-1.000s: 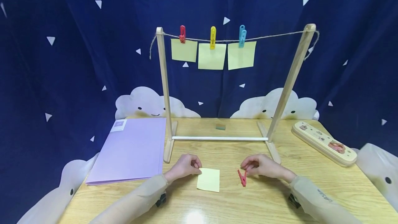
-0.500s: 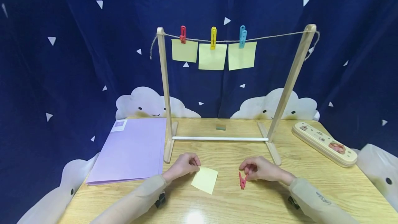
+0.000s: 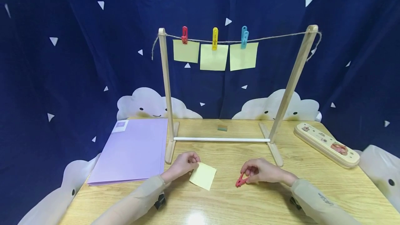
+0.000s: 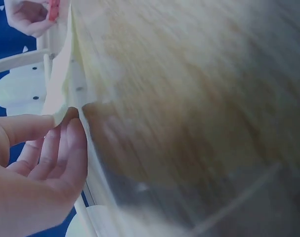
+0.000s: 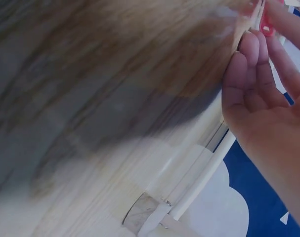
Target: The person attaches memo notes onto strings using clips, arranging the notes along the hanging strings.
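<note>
My left hand (image 3: 182, 164) pinches a pale yellow sticky note (image 3: 203, 176) by its far corner, in front of the rack's left foot. In the left wrist view the note (image 4: 61, 84) stands nearly edge-on, its corner between thumb and fingertips. To the right, my right hand (image 3: 263, 170) holds a small red clothespin (image 3: 240, 182) by its two handles, nose end pointing toward the near left. Only part of the clothespin (image 5: 266, 27) shows in the right wrist view, at the top edge beside the fingers.
Behind the hands stands a wooden rack (image 3: 292, 79) with a twine line (image 3: 275, 36). Red (image 3: 184, 34), yellow (image 3: 215, 37) and blue clothespins (image 3: 244, 38) hold three notes on it. A purple folder (image 3: 134, 152) lies left, a pencil case (image 3: 326, 144) right, a small block (image 3: 222, 128) at the back.
The left hand has turned the note and lifted its gripped corner, moving slightly away. The right fingers have taken the red clothespin's handles and tilted it, its nose swinging left.
</note>
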`<state>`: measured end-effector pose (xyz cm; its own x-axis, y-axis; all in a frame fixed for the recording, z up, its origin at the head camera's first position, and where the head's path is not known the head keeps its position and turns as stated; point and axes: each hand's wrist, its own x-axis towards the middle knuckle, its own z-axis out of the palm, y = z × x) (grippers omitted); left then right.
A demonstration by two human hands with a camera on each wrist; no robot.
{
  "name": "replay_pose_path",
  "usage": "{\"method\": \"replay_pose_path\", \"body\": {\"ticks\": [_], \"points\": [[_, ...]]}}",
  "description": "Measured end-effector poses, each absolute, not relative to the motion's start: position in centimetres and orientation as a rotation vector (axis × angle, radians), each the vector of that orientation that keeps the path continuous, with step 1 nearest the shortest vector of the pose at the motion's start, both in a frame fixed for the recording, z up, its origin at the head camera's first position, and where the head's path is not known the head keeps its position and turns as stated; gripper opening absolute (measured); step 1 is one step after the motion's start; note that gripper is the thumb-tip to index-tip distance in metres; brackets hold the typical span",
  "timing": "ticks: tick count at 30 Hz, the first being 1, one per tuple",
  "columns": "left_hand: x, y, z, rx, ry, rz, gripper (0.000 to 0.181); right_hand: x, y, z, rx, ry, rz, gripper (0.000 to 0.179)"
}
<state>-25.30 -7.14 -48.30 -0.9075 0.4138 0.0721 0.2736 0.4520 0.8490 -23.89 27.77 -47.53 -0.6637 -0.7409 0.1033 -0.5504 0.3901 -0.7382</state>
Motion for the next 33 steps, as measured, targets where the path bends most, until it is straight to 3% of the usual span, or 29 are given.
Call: {"method": "replay_pose_path", "body": {"ticks": [11, 20, 33], "points": [[-25.7, -6.4, -47.3, 0.429, 2.456, 1.674, 0.015, -23.7, 28.5, -46.8, -0.965, 2.224, -1.409, 0.033], [-26.4, -4.5, -45.8, 0.336, 2.290, 1.887, 0.015, -23.8, 29.9, -44.9, -0.972, 2.242, -1.444, 0.032], [-28.3, 0.0, -39.8, 0.476, 2.172, 2.171, 0.018, -24.7, 32.6, -37.2, -0.992, 2.422, -1.406, 0.030]]}}
